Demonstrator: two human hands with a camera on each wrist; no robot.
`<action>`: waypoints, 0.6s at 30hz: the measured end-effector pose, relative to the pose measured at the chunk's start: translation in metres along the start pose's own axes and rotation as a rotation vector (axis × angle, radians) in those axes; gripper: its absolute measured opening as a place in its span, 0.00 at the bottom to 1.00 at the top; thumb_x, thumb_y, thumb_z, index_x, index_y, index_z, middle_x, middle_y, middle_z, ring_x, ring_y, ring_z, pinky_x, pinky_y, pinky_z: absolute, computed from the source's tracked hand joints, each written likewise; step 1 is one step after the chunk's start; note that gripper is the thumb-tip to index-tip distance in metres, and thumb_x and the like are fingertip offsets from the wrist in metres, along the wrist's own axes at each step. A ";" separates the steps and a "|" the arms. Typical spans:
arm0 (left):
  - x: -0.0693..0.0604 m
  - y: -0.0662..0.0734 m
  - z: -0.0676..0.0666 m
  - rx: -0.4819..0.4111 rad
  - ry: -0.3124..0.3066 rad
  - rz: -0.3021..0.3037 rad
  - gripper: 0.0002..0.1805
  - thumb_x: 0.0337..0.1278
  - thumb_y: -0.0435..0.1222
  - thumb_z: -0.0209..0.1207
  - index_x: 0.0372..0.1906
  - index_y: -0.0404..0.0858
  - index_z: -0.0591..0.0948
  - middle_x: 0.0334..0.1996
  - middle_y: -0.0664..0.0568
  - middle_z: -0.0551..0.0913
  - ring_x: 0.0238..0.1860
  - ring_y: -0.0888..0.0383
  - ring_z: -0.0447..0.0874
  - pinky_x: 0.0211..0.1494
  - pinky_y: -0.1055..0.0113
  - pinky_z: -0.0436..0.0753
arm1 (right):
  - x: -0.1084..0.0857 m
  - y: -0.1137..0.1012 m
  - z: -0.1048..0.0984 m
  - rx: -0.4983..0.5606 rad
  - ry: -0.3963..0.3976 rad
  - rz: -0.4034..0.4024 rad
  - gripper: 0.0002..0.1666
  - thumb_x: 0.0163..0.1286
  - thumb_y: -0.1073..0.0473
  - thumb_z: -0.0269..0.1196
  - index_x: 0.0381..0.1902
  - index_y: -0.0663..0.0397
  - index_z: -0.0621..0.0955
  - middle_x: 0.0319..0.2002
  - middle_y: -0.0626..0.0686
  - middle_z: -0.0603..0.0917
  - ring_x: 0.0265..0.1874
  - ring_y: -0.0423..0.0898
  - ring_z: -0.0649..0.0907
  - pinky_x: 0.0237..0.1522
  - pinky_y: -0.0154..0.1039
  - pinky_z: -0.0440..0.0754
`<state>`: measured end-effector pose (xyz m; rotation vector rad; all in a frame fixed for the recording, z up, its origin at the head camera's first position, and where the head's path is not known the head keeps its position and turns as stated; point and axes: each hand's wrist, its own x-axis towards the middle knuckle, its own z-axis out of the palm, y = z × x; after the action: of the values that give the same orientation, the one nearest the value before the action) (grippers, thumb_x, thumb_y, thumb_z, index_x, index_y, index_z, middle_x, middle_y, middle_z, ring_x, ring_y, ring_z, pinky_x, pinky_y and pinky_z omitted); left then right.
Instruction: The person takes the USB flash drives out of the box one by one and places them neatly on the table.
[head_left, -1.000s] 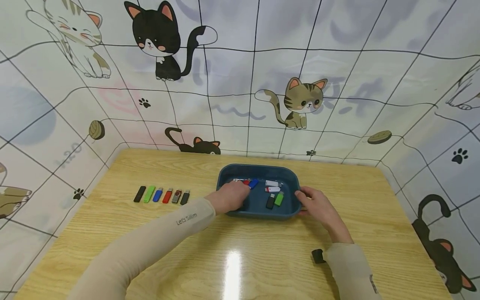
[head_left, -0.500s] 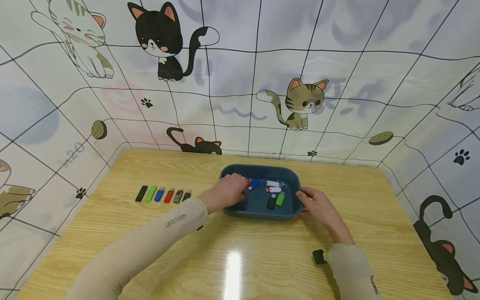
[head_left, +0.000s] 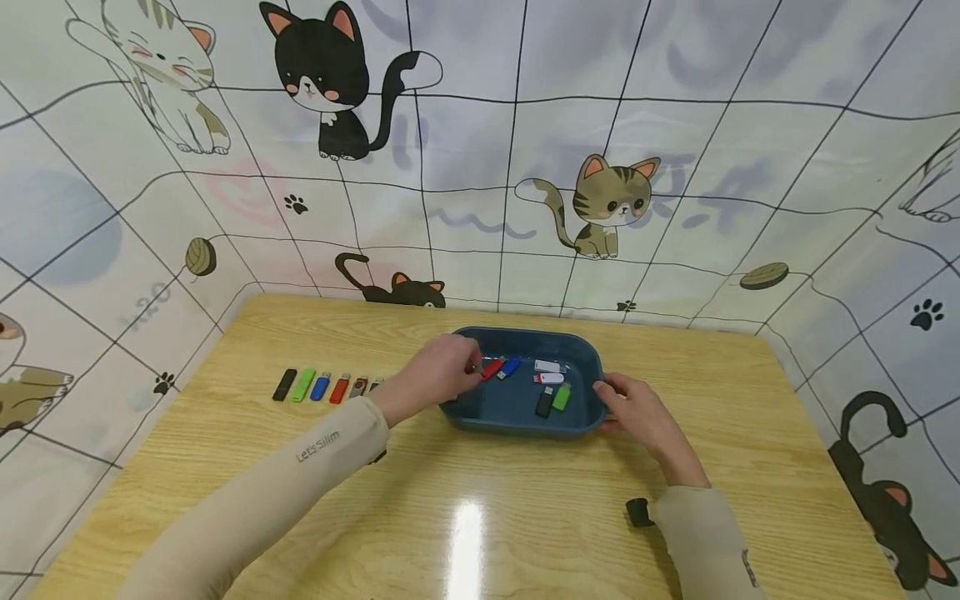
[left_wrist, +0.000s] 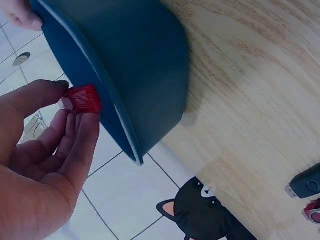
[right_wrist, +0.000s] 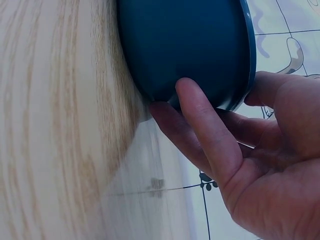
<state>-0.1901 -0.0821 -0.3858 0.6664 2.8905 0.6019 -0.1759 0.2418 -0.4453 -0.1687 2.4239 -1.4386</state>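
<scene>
A dark blue tray (head_left: 517, 430) stands on the table with several USB sticks inside, among them a red one (head_left: 492, 368), a blue one (head_left: 509, 367), a green one (head_left: 561, 397) and a black one (head_left: 543, 402). At the tray's left end, my left hand (head_left: 442, 367) pinches a red piece (left_wrist: 84, 99) between thumb and fingertips, by the rim in the left wrist view. My right hand (head_left: 637, 414) grips the tray's right end, thumb at the rim and fingers against the outer wall (right_wrist: 185, 45).
Left of the tray lies a row of USB sticks, with a black one (head_left: 285, 384), a green one (head_left: 303, 385), a blue one (head_left: 320, 387) and a red one (head_left: 340, 388). A cat-print cloth (head_left: 465, 225) surrounds the wooden table (head_left: 547, 508).
My left hand has risen and moved left towards the tray's left rim, uncovering the red stick inside. The right hand keeps its hold on the tray.
</scene>
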 end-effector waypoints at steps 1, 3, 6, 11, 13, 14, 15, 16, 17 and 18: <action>-0.002 -0.001 -0.001 -0.017 0.010 -0.002 0.04 0.65 0.34 0.68 0.37 0.38 0.84 0.28 0.55 0.81 0.26 0.61 0.78 0.36 0.66 0.80 | 0.000 0.000 0.000 -0.003 0.000 0.000 0.34 0.85 0.50 0.51 0.74 0.72 0.65 0.66 0.73 0.74 0.51 0.57 0.86 0.47 0.44 0.87; -0.005 -0.002 -0.004 -0.044 0.035 -0.006 0.03 0.65 0.34 0.68 0.38 0.38 0.85 0.29 0.55 0.82 0.26 0.62 0.78 0.35 0.66 0.79 | 0.000 0.000 -0.001 -0.004 -0.002 0.000 0.34 0.85 0.50 0.50 0.74 0.72 0.65 0.66 0.73 0.74 0.51 0.57 0.86 0.47 0.44 0.87; -0.011 -0.004 -0.008 -0.080 0.071 -0.018 0.03 0.65 0.34 0.68 0.39 0.37 0.86 0.29 0.54 0.82 0.27 0.61 0.78 0.35 0.66 0.79 | -0.001 0.001 -0.001 -0.001 -0.007 0.001 0.35 0.85 0.50 0.50 0.75 0.73 0.64 0.67 0.73 0.73 0.52 0.58 0.86 0.47 0.44 0.87; -0.021 -0.009 -0.012 -0.120 0.122 -0.059 0.06 0.64 0.34 0.69 0.40 0.36 0.85 0.31 0.53 0.82 0.31 0.57 0.78 0.36 0.65 0.79 | -0.002 0.000 -0.001 0.010 -0.019 -0.004 0.37 0.85 0.49 0.50 0.76 0.73 0.62 0.68 0.74 0.71 0.52 0.59 0.86 0.47 0.44 0.87; -0.025 -0.012 -0.012 -0.127 0.138 -0.074 0.07 0.63 0.35 0.70 0.40 0.37 0.85 0.32 0.53 0.82 0.32 0.57 0.78 0.38 0.65 0.80 | -0.003 -0.001 -0.001 0.019 -0.024 -0.006 0.37 0.85 0.48 0.50 0.76 0.73 0.62 0.68 0.74 0.71 0.53 0.60 0.86 0.47 0.44 0.87; -0.027 -0.013 -0.012 -0.128 0.148 -0.078 0.07 0.63 0.35 0.70 0.39 0.37 0.85 0.32 0.53 0.82 0.33 0.57 0.78 0.38 0.65 0.80 | -0.003 -0.001 -0.001 0.022 -0.027 -0.007 0.37 0.85 0.48 0.50 0.76 0.73 0.61 0.68 0.74 0.71 0.53 0.60 0.86 0.47 0.44 0.87; -0.029 -0.015 -0.011 -0.134 0.156 -0.083 0.06 0.63 0.35 0.70 0.39 0.37 0.85 0.32 0.53 0.83 0.33 0.58 0.79 0.38 0.65 0.80 | -0.003 -0.001 -0.001 0.025 -0.028 -0.007 0.37 0.85 0.48 0.50 0.76 0.73 0.61 0.68 0.75 0.71 0.53 0.60 0.86 0.47 0.44 0.87; -0.031 -0.017 -0.011 -0.139 0.162 -0.087 0.06 0.63 0.36 0.70 0.38 0.38 0.85 0.32 0.53 0.83 0.33 0.58 0.79 0.38 0.65 0.80 | -0.002 -0.001 -0.001 0.025 -0.029 -0.007 0.37 0.85 0.48 0.50 0.76 0.73 0.61 0.68 0.75 0.71 0.53 0.60 0.86 0.47 0.44 0.87; -0.033 -0.019 -0.011 -0.144 0.170 -0.090 0.06 0.63 0.35 0.70 0.38 0.38 0.85 0.32 0.53 0.83 0.32 0.58 0.79 0.37 0.65 0.80 | -0.002 -0.001 -0.001 0.024 -0.030 -0.007 0.37 0.85 0.49 0.50 0.76 0.73 0.61 0.68 0.75 0.70 0.53 0.60 0.86 0.47 0.44 0.87; -0.036 -0.020 -0.011 -0.153 0.179 -0.095 0.06 0.62 0.35 0.70 0.38 0.38 0.85 0.32 0.53 0.83 0.32 0.59 0.79 0.37 0.65 0.81 | -0.002 -0.001 -0.001 0.022 -0.031 -0.006 0.37 0.85 0.49 0.50 0.76 0.73 0.61 0.68 0.75 0.70 0.53 0.60 0.86 0.47 0.44 0.87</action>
<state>-0.1682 -0.1185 -0.3832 0.4749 2.9760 0.9008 -0.1746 0.2427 -0.4441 -0.1920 2.3833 -1.4539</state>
